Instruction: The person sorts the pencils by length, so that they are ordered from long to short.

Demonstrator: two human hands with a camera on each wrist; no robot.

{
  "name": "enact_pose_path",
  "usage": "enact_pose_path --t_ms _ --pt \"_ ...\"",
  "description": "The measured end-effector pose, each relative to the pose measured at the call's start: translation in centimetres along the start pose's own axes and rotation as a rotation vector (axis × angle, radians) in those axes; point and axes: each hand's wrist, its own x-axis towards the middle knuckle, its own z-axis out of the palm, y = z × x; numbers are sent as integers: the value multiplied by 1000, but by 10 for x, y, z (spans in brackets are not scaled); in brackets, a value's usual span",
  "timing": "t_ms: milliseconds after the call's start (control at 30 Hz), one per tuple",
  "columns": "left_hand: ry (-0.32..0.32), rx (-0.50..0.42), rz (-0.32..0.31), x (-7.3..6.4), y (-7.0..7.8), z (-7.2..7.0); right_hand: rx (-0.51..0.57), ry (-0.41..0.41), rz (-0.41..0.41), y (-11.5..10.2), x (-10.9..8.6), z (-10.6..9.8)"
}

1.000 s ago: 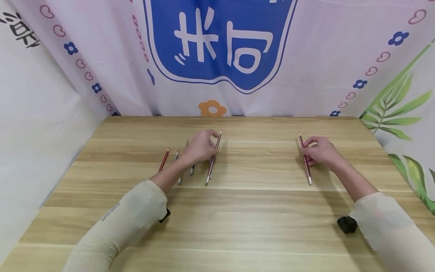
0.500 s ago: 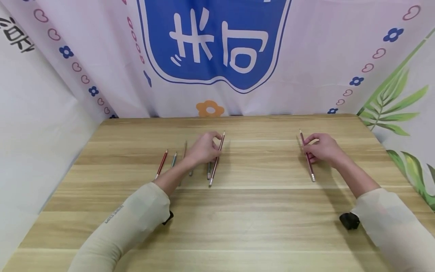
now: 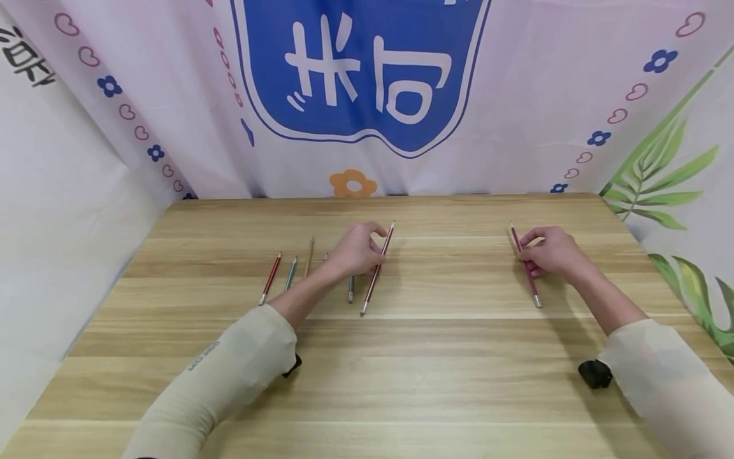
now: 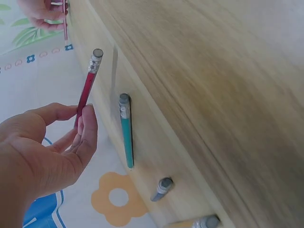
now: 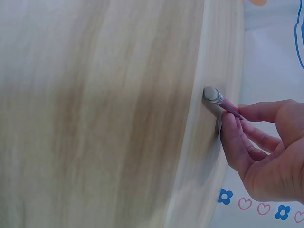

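Between thumb and fingers my left hand pinches a dark red pencil, its eraser end toward me and its point toward the back curtain. In the left wrist view this red pencil stands off the table, eraser up. Farther right, my right hand pinches another dark red pencil near its middle. Its white eraser end shows close over the wood in the right wrist view. Just left of the left hand's pencil lies a teal pencil, partly hidden by that hand in the head view.
Left of my left forearm, a red pencil, a blue-green pencil and a natural wood pencil lie side by side on the wooden table. A printed curtain hangs along the back edge.
My left hand has moved right with its pencil, uncovering more of the pencils on the table. My right hand has shifted slightly right, still holding its pencil.
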Motion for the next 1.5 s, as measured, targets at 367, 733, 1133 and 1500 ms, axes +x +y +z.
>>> enact_pose_path --t_ms 367,733,1133,1500 --pt "-43 -48 3 2 8 8 -21 3 13 4 0 -5" --pt "-72 -55 20 6 16 16 -135 25 -19 5 1 -2" --pt "-86 -95 9 7 24 26 -81 -9 23 5 2 -4" --pt "-114 -224 -30 16 33 43 -17 -31 51 5 1 -5"
